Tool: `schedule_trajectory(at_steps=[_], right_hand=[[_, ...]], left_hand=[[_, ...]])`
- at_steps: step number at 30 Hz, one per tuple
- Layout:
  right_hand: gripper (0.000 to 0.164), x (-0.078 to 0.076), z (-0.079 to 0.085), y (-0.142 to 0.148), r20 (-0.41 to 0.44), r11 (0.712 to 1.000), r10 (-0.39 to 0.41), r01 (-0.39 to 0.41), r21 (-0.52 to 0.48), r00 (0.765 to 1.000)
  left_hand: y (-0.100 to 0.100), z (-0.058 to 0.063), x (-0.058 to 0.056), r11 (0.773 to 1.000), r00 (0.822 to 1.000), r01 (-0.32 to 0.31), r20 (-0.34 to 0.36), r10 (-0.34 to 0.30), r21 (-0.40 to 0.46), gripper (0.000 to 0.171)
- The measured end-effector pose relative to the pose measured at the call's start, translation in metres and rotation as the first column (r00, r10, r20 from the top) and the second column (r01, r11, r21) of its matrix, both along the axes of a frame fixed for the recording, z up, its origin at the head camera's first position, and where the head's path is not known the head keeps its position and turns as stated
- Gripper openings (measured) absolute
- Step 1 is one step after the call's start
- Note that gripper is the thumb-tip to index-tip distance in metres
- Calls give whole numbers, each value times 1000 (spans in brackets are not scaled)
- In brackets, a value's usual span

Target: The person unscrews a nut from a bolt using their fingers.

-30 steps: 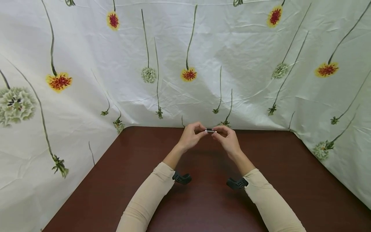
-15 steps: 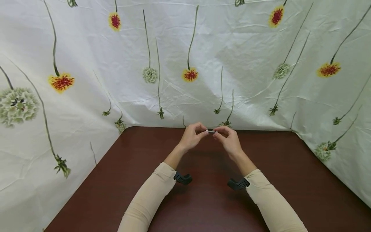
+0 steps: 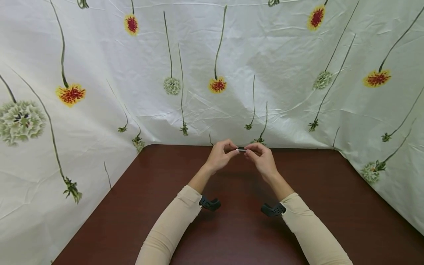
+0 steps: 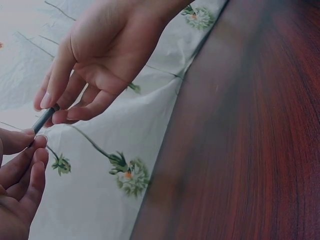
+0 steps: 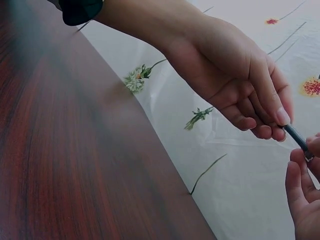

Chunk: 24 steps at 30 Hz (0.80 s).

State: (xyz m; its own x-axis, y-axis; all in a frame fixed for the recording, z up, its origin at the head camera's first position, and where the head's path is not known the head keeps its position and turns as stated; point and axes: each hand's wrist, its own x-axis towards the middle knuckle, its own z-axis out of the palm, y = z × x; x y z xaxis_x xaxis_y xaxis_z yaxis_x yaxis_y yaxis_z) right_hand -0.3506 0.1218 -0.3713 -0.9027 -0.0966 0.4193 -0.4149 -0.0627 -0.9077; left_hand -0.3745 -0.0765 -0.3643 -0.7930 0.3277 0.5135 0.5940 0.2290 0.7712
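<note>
Above the far edge of the table, my left hand (image 3: 218, 156) and right hand (image 3: 261, 160) meet fingertip to fingertip in the head view. Between them lies a slim grey bolt (image 3: 241, 149), held roughly level. Thread ridges show along the bolt (image 5: 296, 136) in the right wrist view. There the left hand (image 5: 230, 75) pinches one end between thumb and fingers, and the right hand (image 5: 305, 195) pinches the other. In the left wrist view the right hand (image 4: 110, 55) is above and the left hand (image 4: 22, 190) at lower left. Fingers cover both bolt ends.
A dark red-brown table (image 3: 232, 228) lies under the forearms. White flower-print fabric (image 3: 198, 55) hangs behind the table and along its sides. A dark strap (image 3: 209, 203) sits on the left wrist, and a similar strap (image 3: 273, 210) on the right.
Both hands keep their hold on the bolt, with only slight finger movement at the right hand. The whole head view has shifted a little.
</note>
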Motion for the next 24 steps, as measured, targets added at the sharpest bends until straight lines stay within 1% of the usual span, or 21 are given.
schedule_trajectory(at_steps=[3, 5, 7, 9, 11, 16, 21, 22, 24], right_hand=[[28, 0, 1, 1, 17, 1000, -7, 7, 19, 1000], [31, 0, 1, 1, 45, 1000, -7, 5, 29, 999], [30, 0, 2, 2, 77, 999, -1, -2, 35, 997], [28, 0, 2, 2, 91, 999, 2, -6, 45, 996], [27, 0, 1, 3, 79, 999, 6, -10, 52, 997], [24, 0, 0, 3, 13, 999, 12, -13, 43, 1000], [21, 0, -2, 2, -1, 1000, 2, -2, -14, 1000], [22, 3, 1, 1, 3, 1000, 0, 0, -23, 1000], [22, 2, 0, 1, -5, 1000, -13, 13, -26, 1000]], left_hand=[[0, 0, 0, 1000, 1000, 5, 7, -5, 10, 9], [0, 0, 0, 1000, 1000, 3, 12, -3, 15, 8], [0, 0, 0, 1000, 1000, 5, 20, -5, 23, 6], [0, 0, 0, 1000, 1000, 6, 28, -7, 26, 6], [0, 0, 1, 1000, 999, 7, 33, -8, 27, 6], [0, 0, 1, 1000, 1000, 2, 24, -2, 18, 6], [0, -1, 1, 1000, 1000, -2, 13, 2, 5, 6], [0, -2, 1, 1000, 1000, -2, 12, 2, 6, 7], [0, -2, 1, 1000, 1000, 0, 18, 0, 12, 7]])
